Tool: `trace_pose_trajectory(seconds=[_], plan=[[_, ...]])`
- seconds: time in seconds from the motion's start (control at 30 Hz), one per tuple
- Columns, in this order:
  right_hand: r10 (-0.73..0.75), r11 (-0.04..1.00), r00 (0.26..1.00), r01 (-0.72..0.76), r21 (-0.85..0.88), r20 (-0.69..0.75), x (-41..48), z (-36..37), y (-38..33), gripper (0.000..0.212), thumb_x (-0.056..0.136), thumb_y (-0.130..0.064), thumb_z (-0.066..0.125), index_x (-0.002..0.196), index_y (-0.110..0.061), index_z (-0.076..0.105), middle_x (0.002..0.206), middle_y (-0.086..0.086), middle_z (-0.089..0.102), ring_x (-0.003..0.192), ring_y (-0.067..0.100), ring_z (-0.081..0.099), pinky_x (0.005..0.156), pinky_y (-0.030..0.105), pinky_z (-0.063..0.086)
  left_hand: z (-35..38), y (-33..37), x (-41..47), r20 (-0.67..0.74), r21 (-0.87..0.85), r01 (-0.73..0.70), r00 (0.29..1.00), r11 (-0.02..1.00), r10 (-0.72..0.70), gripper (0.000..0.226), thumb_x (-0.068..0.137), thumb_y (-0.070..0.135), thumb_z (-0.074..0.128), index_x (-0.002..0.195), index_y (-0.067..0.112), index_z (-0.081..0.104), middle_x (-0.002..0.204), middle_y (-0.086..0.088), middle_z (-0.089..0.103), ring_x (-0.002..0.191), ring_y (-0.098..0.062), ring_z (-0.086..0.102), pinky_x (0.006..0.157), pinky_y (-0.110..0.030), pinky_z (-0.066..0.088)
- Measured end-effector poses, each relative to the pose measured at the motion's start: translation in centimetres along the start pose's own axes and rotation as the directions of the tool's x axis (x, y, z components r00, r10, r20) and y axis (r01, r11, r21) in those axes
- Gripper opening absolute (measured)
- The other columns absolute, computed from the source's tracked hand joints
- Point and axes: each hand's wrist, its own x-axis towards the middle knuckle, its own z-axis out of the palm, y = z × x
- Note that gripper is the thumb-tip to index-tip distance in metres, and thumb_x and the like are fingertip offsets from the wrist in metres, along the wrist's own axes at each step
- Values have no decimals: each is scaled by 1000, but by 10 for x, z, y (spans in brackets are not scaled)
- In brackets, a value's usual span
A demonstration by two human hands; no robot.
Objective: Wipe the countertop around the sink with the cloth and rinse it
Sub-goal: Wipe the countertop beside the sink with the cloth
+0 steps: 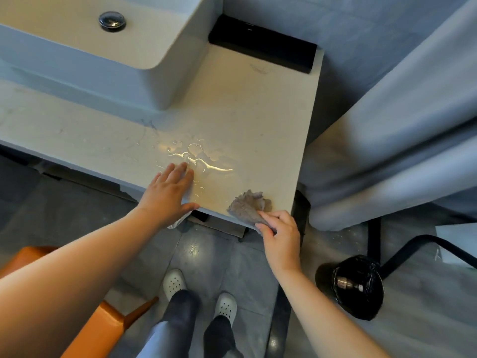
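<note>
A crumpled grey-brown cloth (247,205) lies at the front edge of the pale stone countertop (247,112), near its right corner. My right hand (280,233) pinches the cloth's near end, just off the counter's edge. My left hand (167,192) rests flat on the counter to the left, fingers spread, thumb hooked over the front edge; a bit of pale fabric shows under its palm. A puddle of water (198,158) glistens just beyond its fingertips. The white vessel sink (154,81) with a chrome drain (112,21) stands at the back left.
A black box (263,43) sits at the counter's back right. A light curtain (402,125) hangs to the right. On the floor are a black-lined bin (358,288), a black hose, an orange seat (103,329), and my white shoes.
</note>
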Motion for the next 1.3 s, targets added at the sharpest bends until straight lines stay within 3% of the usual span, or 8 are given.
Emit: trace_pose_trajectory(seconds=[0.17,0.33,0.57,0.77,0.9,1.0,1.3], plan=[[104,986,986,-120,119,131,-21,-9,-8,29,85,-12,68,114,-17,68,92,-7,58,87,-3,56,77,8,43,-4,2,0,-1,-6,8,1000,1000,-8,92,84,59,53,152,16,7,160,-6,1,147,-29,0,119,-47,13],[66,984,998,-64,168,-6,15,-23,-29,24,84,-10,69,108,-8,70,93,-2,59,81,-6,55,72,1,39,-3,2,-1,-13,-19,6,1000,1000,-6,91,84,58,54,152,16,9,160,-6,3,147,-29,1,119,-47,13],[-37,999,995,36,-5,-97,131,-21,-38,18,85,-15,66,98,-4,71,95,9,62,81,6,50,66,-1,33,3,-3,1,-41,-60,11,999,998,-13,90,84,59,54,152,19,11,160,-3,2,147,-26,-1,119,-45,11],[-30,995,997,23,-102,-67,187,9,-36,6,85,-14,63,84,-14,69,91,7,60,79,14,51,56,10,30,8,-7,2,-72,-70,1,997,998,-7,89,84,61,53,152,21,12,160,-1,2,147,-25,-1,120,-43,7],[6,987,997,-19,-158,-79,194,30,-26,23,87,-14,63,109,-10,70,106,7,62,95,20,57,74,21,37,11,-6,0,-101,-93,-11,995,996,2,88,84,59,54,152,20,14,160,-2,3,147,-26,-1,119,-43,4],[-21,984,995,4,-176,-95,188,39,-22,29,86,-14,64,115,-11,68,109,6,62,101,23,57,84,27,45,13,-7,-1,-121,-88,-14,993,996,3,88,84,60,54,152,20,14,160,-1,4,147,-26,-1,117,-42,1],[-101,986,995,98,-138,-15,124,44,-29,32,86,-10,65,118,-9,67,108,3,61,101,16,52,83,19,38,11,-5,-4,-93,-69,-23,996,997,17,86,88,62,42,152,20,4,160,-2,-6,147,-27,-9,118,-43,-3]])
